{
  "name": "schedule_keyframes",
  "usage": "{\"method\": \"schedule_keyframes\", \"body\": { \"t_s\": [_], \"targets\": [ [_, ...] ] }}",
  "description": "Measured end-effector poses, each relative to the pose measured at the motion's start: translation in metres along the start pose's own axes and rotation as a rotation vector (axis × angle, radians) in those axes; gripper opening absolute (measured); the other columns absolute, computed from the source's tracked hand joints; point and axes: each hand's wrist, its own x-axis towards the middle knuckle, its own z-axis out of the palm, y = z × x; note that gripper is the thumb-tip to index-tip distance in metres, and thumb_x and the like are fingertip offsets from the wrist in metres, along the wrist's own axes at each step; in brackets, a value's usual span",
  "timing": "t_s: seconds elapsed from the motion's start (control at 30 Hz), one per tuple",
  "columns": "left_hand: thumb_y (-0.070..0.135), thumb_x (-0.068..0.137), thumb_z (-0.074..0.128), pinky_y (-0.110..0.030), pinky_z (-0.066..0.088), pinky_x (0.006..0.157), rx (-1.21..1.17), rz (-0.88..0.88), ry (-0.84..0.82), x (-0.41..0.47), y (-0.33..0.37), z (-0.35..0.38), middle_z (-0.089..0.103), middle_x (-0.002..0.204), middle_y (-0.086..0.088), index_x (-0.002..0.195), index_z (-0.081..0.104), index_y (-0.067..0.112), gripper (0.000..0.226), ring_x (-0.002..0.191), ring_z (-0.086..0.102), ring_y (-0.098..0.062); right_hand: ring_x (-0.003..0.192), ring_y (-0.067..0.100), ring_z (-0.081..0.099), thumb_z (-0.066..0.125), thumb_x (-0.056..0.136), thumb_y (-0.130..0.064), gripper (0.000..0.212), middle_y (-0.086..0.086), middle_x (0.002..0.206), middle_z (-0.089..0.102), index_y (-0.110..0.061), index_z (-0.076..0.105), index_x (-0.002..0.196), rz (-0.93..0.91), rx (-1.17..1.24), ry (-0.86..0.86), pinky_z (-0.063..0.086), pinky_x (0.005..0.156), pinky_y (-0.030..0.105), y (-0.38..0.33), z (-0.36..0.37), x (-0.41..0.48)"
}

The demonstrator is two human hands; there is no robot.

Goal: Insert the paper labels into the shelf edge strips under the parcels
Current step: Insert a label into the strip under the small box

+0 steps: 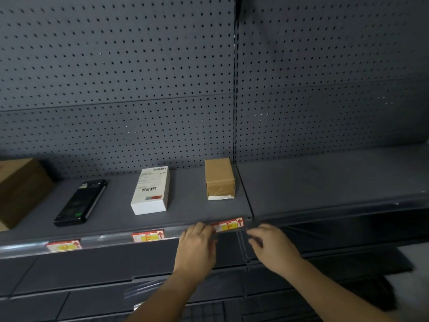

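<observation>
A red, white and yellow paper label [228, 225] sits in the clear shelf edge strip [109, 239] below the small brown parcel [219, 178]. My left hand [197, 242] touches the label's left end with its fingertips. My right hand [269, 245] is just right of the label, fingers curled at the strip's end; whether it pinches the strip is unclear. Two more labels sit in the strip: one [148, 235] under the white boxed parcel [152, 191], another [63, 245] under the black phone-like device [80, 202].
A large brown carton [21, 191] stands at the far left of the grey shelf [192, 205]. A perforated back panel [116, 89] rises behind. The adjoining shelf [325, 180] to the right holds nothing. Lower dark shelves lie beneath my arms.
</observation>
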Motion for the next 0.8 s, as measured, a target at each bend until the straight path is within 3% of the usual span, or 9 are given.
{"method": "schedule_keyframes", "body": {
  "t_s": [0.37,0.63,0.8],
  "targets": [
    [0.03,0.097,0.048,-0.03,0.039,0.095,0.117,-0.031,-0.054,0.023,0.009,-0.011,0.06,0.118,0.009,0.117,0.062,0.031,0.024,0.108,0.052,-0.013,0.104,0.013,0.055,0.059,0.096,-0.024,0.022,-0.004,0.11,0.062,-0.02,0.068,0.116,-0.077,-0.054,0.14,0.049,0.088,0.029,-0.017,-0.008,0.033],
    [0.031,0.098,0.045,-0.032,0.038,0.092,0.127,0.028,-0.095,0.034,-0.001,0.001,0.059,0.117,0.009,0.115,0.061,0.031,0.023,0.108,0.051,-0.015,0.095,0.012,0.056,0.063,0.092,-0.024,0.013,-0.005,0.1,0.064,-0.02,0.074,0.099,-0.143,-0.152,0.136,0.05,0.086,0.032,-0.01,-0.005,0.05],
    [0.025,0.096,0.049,-0.031,0.038,0.09,0.163,0.024,-0.117,0.038,-0.002,0.003,0.06,0.115,0.008,0.113,0.061,0.031,0.022,0.106,0.052,-0.016,0.095,0.014,0.055,0.062,0.092,-0.024,0.014,-0.004,0.101,0.063,-0.019,0.074,0.098,-0.215,-0.186,0.102,0.046,0.087,0.03,-0.009,-0.003,0.057]
  ]
}}
